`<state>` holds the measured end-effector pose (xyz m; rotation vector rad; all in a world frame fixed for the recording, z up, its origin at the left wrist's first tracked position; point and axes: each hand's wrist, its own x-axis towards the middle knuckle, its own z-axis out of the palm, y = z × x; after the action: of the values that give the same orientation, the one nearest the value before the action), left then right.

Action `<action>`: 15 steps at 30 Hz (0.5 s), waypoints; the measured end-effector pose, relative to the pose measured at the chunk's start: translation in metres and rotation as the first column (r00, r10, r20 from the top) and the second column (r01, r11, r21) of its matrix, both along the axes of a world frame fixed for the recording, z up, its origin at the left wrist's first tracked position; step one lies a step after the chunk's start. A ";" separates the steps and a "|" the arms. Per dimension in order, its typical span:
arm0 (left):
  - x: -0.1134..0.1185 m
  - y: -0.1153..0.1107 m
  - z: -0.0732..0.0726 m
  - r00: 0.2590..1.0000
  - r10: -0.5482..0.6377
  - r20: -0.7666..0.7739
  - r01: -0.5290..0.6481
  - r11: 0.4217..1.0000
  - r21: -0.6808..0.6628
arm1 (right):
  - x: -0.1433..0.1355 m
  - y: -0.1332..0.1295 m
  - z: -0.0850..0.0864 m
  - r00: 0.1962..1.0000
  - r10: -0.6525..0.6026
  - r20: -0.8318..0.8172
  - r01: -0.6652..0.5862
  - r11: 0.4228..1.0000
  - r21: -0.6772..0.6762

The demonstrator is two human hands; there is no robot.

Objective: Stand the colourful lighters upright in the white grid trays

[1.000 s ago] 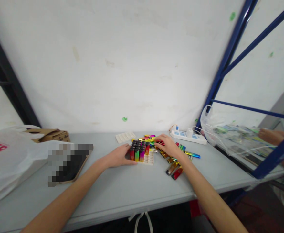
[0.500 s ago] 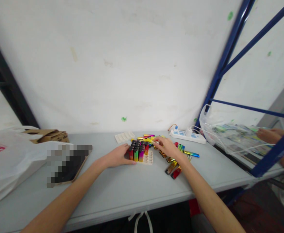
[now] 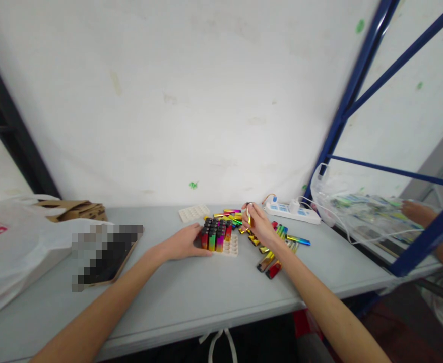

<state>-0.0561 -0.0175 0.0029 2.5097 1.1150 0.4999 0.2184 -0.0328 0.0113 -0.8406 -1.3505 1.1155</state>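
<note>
Colourful lighters [image 3: 212, 241] with black tops stand upright in close rows in a cream tray [image 3: 232, 247] with round holes; holes on its right side show bare. My left hand [image 3: 183, 243] is closed around the left side of this block, thumb along the front, the other fingers partly hidden behind the lighters. Raised just right of the tray, my right hand [image 3: 258, 222] pinches a shiny gold-looking lighter [image 3: 249, 216], held upright. Under and beside that hand lies a loose pile of metallic lighters [image 3: 268, 259] in several colours.
A second holed tray [image 3: 194, 213] lies near the wall. At the back right sits a white power strip [image 3: 293, 212] with cables. A phone-like slab [image 3: 111, 259], partly pixelated, and a white plastic bag [image 3: 28, 252] are on the left. Beyond the blue frame [image 3: 334, 126], another person's hand [image 3: 418, 214] shows.
My right hand has lifted slightly from the pile and now has a lighter upright in its fingers. My left hand has stayed at the tray.
</note>
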 end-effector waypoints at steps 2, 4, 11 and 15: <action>0.000 0.000 0.000 0.999 -0.008 0.031 0.008 1.000 -0.002 | -0.004 -0.002 -0.001 1.000 -0.017 0.014 0.018 0.999 -0.035; 0.000 0.000 -0.001 0.999 -0.018 0.047 0.019 1.000 -0.007 | -0.007 -0.002 -0.003 0.995 -0.071 0.064 0.074 0.997 -0.038; 0.000 0.004 -0.004 0.997 -0.043 0.070 0.044 0.999 -0.011 | -0.008 0.002 -0.018 0.868 -0.342 0.361 0.311 0.940 0.144; -0.001 0.004 -0.004 0.997 -0.048 0.059 0.048 0.999 -0.005 | -0.009 0.002 -0.020 0.837 -0.361 0.412 0.293 0.930 0.221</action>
<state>-0.0569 -0.0137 -0.0007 2.4929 1.0303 0.5519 0.2090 -0.0303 -0.0089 -1.2155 -1.5655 0.5565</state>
